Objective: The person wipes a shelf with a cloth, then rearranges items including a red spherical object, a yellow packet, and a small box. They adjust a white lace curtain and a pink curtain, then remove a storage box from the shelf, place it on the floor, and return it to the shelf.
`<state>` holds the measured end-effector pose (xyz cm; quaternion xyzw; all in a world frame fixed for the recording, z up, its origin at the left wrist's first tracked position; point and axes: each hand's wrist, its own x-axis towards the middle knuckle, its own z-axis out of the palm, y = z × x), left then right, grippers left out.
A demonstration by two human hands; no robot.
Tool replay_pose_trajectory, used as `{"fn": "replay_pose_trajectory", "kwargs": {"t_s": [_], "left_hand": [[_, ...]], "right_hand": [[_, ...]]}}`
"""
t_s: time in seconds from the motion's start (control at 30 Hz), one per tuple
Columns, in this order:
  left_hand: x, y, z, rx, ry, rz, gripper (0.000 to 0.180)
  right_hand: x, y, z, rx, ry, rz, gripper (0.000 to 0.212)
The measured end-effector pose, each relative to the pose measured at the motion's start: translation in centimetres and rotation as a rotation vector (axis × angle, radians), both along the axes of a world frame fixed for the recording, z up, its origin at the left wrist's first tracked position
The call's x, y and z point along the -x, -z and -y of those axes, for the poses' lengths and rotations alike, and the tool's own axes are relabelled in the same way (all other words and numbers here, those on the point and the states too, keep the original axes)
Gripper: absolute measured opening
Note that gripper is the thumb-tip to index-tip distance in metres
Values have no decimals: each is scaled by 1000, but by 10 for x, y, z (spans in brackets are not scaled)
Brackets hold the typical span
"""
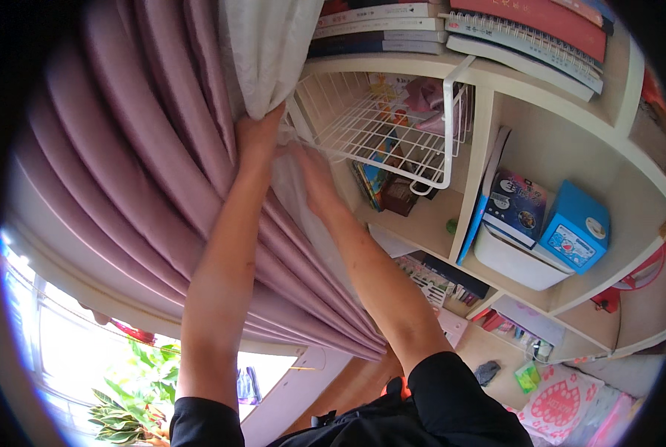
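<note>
One white sheer curtain point(262, 59), left of the bookcase point(484, 134), bunched in the person's clenched left hand point(260, 134); right hand point(312, 171) near, grip cannot be told. One mauve curtain point(131, 149), farther left; one white wire basket point(447, 134), inside the bookcase.

Curtains point(158, 160) left of wire basket point(447, 134) in bookcase point(483, 138)

A person's left hand point(260, 138) clutches a gathered white sheer curtain point(262, 59) at upper center, the right hand point(314, 175) just beside it, fingers indistinct against the fabric. Mauve drapes point(124, 149) sweep across the left of the frame; a white wire basket point(447, 134) hangs from shelving point(483, 134) at upper right, and leafy plants point(124, 417) fill the lower left.
</note>
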<state>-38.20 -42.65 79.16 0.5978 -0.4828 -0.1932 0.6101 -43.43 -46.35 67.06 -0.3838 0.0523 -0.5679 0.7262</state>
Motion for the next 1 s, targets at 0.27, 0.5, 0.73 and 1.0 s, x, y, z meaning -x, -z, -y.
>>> {"fn": "replay_pose_trajectory", "kwargs": {"t_s": [0.27, 0.5, 0.73, 1.0], "left_hand": [[-25, -3, 37, 150, -229, 491, 28], [-30, -2, 36, 148, -260, 519, 28], [-28, -6, 38, 88, -123, 287, 35], [-17, -14, 22, 37, -82, 384, 32]], "right_hand": [[11, -17, -11, -123, 44, -15, 56], [16, -13, -6, -146, -56, -69, 53], [3, 0, 12, -237, -146, 117, 41], [6, -12, -6, -210, -103, 15, 41]]}}
